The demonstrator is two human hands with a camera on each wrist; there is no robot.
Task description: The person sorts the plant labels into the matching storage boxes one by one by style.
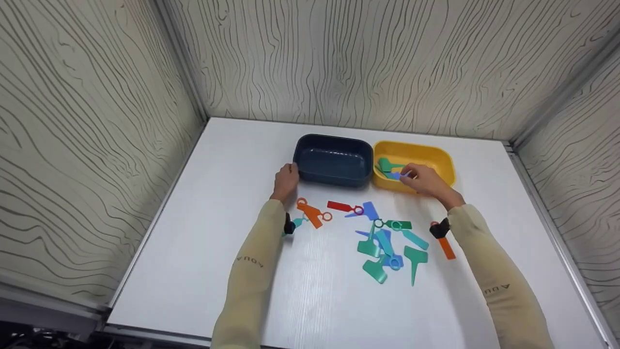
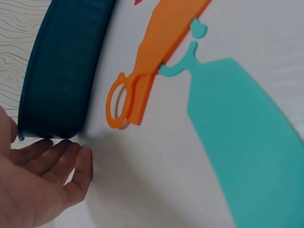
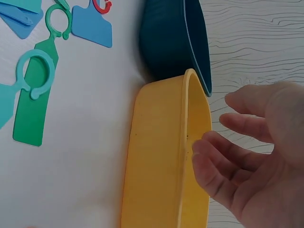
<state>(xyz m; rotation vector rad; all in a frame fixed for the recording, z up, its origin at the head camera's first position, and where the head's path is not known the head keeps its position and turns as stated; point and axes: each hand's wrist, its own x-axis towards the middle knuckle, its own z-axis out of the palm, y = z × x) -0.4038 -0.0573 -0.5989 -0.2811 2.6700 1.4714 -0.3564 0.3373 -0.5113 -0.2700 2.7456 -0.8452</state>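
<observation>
My left hand (image 1: 286, 181) is at the near left corner of the dark blue bin (image 1: 334, 182), its relaxed fingers (image 2: 81, 166) against the bin's end. Over the yellow bin (image 1: 443, 167) hangs my right hand (image 1: 425, 181), with its fingers (image 3: 247, 127) apart and nothing visible between them in the right wrist view. A blue plastic tag (image 1: 398, 175) shows right by the fingertips in the head view. Green T-shaped tags (image 1: 386, 164) lie inside the yellow bin. No tags show in the dark blue bin.
Orange ring tags (image 1: 311, 214), a red ring tag (image 1: 340, 206) and a turquoise tag (image 2: 242, 128) lie before the bins. Several green and blue tags (image 1: 375, 270) overlap at centre right. An orange tag (image 1: 446, 248) lies beneath the right wrist. Patterned panels (image 1: 339, 63) enclose the table.
</observation>
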